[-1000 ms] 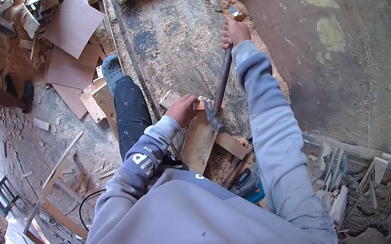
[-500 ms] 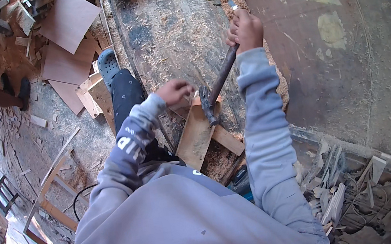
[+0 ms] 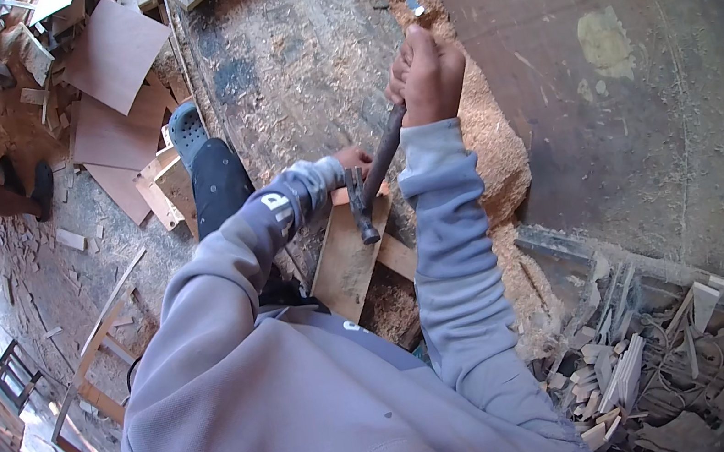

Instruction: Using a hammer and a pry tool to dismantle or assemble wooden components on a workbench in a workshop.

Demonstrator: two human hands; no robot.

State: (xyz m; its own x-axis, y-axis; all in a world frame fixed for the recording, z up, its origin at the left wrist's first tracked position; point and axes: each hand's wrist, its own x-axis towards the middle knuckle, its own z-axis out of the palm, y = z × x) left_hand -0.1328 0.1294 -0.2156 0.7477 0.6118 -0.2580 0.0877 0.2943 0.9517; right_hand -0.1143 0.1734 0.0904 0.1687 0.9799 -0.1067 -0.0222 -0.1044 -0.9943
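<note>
In the head view, my right hand (image 3: 429, 78) is closed round the dark handle of a claw hammer (image 3: 363, 212), whose head hangs low over a pale board (image 3: 338, 271). A small shiny piece (image 3: 416, 9) shows just above that fist; I cannot make out if it is part of what I hold. My left hand (image 3: 353, 161) has its fingers bent down beside the hammer head, at a small orange-toned piece of wood (image 3: 341, 196) across the board's upper end. What those fingers grip is hidden. A second short plank (image 3: 396, 256) lies beside the board.
Plywood sheets (image 3: 111, 53) and offcuts lie upper left, near another person's legs (image 3: 5, 188). My leg and clog (image 3: 189, 135) stretch along a worn board surface (image 3: 265, 64). Right are a stained panel (image 3: 608, 136), shavings (image 3: 494, 180) and scraps (image 3: 614, 375); a wooden frame (image 3: 97, 383) leans lower left.
My left hand lifted off the wood with loose fingers half a second ago and has now moved right, back down behind the hammer head. The hammer has shifted slightly left in view.
</note>
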